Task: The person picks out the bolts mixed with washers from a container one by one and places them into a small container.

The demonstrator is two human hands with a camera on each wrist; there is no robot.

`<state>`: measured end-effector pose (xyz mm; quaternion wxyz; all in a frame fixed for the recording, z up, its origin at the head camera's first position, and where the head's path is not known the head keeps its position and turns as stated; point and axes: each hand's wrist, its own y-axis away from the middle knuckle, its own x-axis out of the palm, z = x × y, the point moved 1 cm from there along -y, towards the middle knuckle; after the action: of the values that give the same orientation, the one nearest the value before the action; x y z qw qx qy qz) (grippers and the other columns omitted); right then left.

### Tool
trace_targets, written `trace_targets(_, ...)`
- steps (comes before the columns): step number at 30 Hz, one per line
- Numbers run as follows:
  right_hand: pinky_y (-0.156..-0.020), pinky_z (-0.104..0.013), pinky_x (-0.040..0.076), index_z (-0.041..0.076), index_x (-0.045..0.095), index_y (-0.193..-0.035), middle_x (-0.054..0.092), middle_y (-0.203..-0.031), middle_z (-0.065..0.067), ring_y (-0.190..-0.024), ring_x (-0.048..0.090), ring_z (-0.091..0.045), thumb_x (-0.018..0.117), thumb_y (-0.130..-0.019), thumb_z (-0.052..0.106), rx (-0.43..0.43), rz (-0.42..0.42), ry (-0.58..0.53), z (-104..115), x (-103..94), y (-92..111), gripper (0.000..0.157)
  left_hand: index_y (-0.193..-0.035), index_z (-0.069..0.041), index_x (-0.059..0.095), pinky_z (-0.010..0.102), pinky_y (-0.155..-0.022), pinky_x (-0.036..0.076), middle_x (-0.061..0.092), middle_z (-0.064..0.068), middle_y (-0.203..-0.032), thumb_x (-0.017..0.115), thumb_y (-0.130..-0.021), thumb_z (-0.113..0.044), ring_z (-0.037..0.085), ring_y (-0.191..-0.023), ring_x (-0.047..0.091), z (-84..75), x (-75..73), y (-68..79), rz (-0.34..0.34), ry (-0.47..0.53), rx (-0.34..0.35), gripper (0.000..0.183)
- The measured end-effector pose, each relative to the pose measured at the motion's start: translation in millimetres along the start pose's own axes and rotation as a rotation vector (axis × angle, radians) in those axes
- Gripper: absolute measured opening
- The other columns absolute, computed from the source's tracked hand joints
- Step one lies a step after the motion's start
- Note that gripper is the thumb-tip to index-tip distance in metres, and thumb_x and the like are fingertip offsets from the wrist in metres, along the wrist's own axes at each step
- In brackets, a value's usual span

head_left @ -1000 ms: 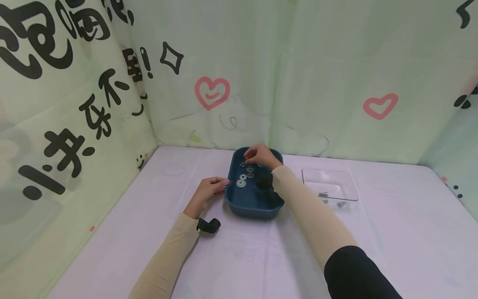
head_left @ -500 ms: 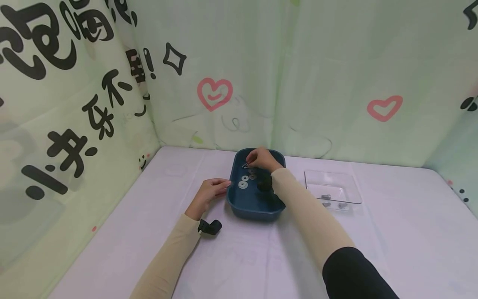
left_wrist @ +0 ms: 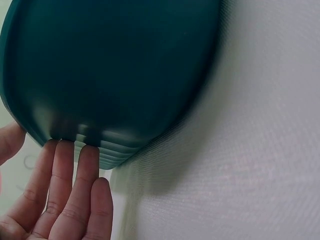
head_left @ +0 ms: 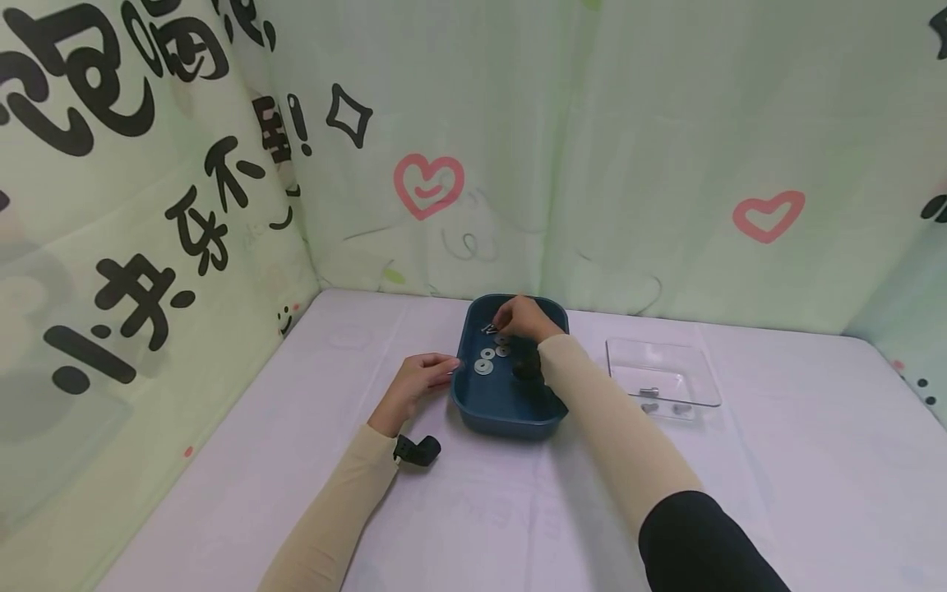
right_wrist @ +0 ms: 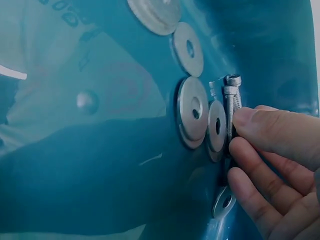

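Note:
A dark blue plastic bin (head_left: 510, 403) stands on the table, with several flat metal washers (head_left: 484, 367) lying inside. My left hand (head_left: 416, 386) holds the bin's left side: its thumb is at the rim, and in the left wrist view the fingertips touch the outer wall. My right hand (head_left: 523, 319) reaches into the far part of the bin. In the right wrist view its thumb and fingers pinch metal socket-head screws (right_wrist: 231, 97) close beside the washers (right_wrist: 193, 111). The screws' lower ends are hidden by the fingers.
A clear plastic tray (head_left: 662, 355) stands on the table to the right of the bin, with a few small metal pieces (head_left: 649, 392) in it. A printed curtain (head_left: 607, 164) rises along the back and left edges of the white-covered table (head_left: 473, 510).
The whole head view shifts slightly to the right. Both hands keep nearly the same places at the bin, with the right fingers still at the screws.

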<state>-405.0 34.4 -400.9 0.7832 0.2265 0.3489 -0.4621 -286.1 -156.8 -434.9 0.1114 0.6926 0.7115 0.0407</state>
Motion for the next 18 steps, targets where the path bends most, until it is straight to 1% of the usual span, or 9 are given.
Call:
trace_targets(4,-0.087,-0.038,0.056,-0.003,0.069,-0.101,0.069,-0.098,-0.020,-0.086,0.066,-0.027,0.068,-0.082,0.000,-0.005,0.009,0.029,-0.1,0.6,-0.2,0.019,-0.113,0.001,0.064,0.034,-0.091,0.054,0.065,0.017,-0.116,0.066,-0.088,-0.020,0.012,-0.085,0.067,0.3,0.3,0.1,0.003,-0.002,0.002,0.033)
trace_targets(12,-0.089,-0.039,0.055,0.000,0.070,-0.102,0.069,-0.101,-0.017,-0.088,0.066,-0.026,0.069,-0.082,0.003,0.007,0.026,0.032,-0.8,2.7,-0.7,0.020,-0.111,0.002,0.064,0.036,-0.091,0.054,0.066,0.017,-0.113,0.066,-0.088,-0.020,0.011,-0.083,0.067,-0.2,1.2,0.9,-0.003,0.006,0.004,0.032)
trace_targets(16,-0.088,-0.039,0.055,-0.001,0.070,-0.102,0.069,-0.100,-0.018,-0.088,0.066,-0.027,0.068,-0.083,0.002,-0.009,0.013,0.031,0.0,2.5,-0.5,0.019,-0.113,0.003,0.063,0.038,-0.093,0.053,0.065,0.018,-0.114,0.066,-0.088,-0.020,0.010,-0.082,0.066,-0.1,1.1,0.1,0.010,0.008,0.007,0.034)
trace_targets(17,-0.088,-0.039,0.056,-0.001,0.070,-0.102,0.069,-0.100,-0.018,-0.088,0.066,-0.027,0.068,-0.083,0.001,-0.015,0.007,0.035,0.5,2.2,-0.3,0.019,-0.114,0.004,0.063,0.039,-0.094,0.052,0.065,0.019,-0.115,0.065,-0.089,-0.020,0.009,-0.082,0.066,-3.2,1.2,3.2,0.015,0.008,0.005,0.035)
trace_targets(18,-0.088,-0.039,0.056,-0.001,0.070,-0.102,0.069,-0.100,-0.018,-0.088,0.066,-0.027,0.068,-0.083,0.001,-0.019,0.001,0.038,0.8,1.9,-0.3,0.019,-0.115,0.004,0.062,0.040,-0.095,0.052,0.064,0.020,-0.116,0.065,-0.089,-0.019,0.009,-0.081,0.066,-3.5,1.2,3.2,0.019,0.007,0.006,0.035)
